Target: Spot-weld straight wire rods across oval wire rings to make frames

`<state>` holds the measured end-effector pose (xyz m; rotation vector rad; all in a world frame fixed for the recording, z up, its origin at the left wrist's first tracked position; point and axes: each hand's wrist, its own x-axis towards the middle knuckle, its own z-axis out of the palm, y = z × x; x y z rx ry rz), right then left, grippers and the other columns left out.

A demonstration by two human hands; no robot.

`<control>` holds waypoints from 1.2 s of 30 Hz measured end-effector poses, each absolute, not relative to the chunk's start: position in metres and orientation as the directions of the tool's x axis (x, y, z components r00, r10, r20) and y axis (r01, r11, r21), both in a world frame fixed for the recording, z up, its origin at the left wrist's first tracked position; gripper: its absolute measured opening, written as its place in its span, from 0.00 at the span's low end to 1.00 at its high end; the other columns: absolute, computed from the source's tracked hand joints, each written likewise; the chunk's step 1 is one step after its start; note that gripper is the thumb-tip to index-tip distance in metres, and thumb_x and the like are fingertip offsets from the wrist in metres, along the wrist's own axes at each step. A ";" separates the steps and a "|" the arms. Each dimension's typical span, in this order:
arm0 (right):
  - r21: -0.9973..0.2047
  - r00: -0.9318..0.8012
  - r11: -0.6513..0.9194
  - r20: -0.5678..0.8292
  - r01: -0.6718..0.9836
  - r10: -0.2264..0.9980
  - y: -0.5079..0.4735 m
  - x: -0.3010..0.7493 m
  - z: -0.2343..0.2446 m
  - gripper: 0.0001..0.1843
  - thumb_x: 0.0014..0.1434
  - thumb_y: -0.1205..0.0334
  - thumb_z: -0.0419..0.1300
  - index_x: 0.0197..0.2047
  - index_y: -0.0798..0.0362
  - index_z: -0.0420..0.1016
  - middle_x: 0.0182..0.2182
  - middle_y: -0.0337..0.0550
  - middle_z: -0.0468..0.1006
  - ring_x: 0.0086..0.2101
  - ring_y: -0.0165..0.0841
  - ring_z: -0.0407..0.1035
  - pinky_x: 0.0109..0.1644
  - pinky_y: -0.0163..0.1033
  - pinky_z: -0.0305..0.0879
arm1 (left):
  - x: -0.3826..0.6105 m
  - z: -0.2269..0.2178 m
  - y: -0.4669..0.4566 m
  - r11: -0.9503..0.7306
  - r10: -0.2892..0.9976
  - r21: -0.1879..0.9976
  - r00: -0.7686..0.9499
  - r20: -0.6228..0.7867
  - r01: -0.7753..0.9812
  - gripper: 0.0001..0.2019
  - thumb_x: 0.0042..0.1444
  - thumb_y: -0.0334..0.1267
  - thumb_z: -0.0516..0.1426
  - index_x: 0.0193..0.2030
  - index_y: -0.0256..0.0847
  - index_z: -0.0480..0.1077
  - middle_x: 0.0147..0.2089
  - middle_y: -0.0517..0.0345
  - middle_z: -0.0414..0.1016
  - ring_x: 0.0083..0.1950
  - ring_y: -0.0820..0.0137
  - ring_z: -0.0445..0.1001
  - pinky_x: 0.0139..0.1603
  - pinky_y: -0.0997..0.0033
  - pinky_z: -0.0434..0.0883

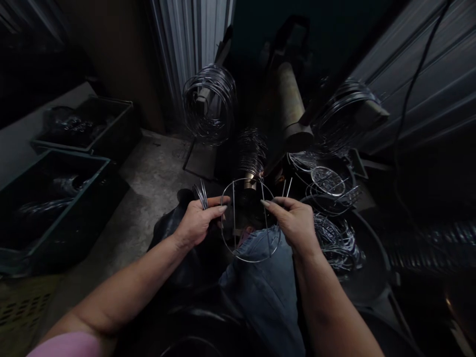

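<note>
Head: wire ring (253, 261) in both hands (197, 221) (297, 223)

You wear a pink sleeve (69, 345), lower left of frame, and faded blue denim (266, 292), lower centre; left hand (195, 223) and right hand (299, 223) are bare, thumbnails (222, 209) long.

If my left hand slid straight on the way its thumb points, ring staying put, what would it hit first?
Probably the nearer straight wire across the wire ring, just beyond your left hand, though depth is unclear.
</note>
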<state>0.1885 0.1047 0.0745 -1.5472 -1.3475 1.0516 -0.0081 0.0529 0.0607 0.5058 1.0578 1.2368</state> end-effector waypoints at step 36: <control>-0.932 0.236 -0.282 -0.334 -0.226 0.913 0.082 0.214 0.075 0.22 0.29 0.61 0.72 0.29 0.59 0.73 0.14 0.34 0.69 0.13 0.21 0.58 0.13 0.25 0.51 | 0.032 0.072 0.096 0.298 0.946 0.906 -0.035 -0.322 -0.300 0.14 0.34 0.31 0.65 0.32 0.33 0.75 0.22 0.57 0.73 0.23 0.72 0.70 0.25 0.73 0.66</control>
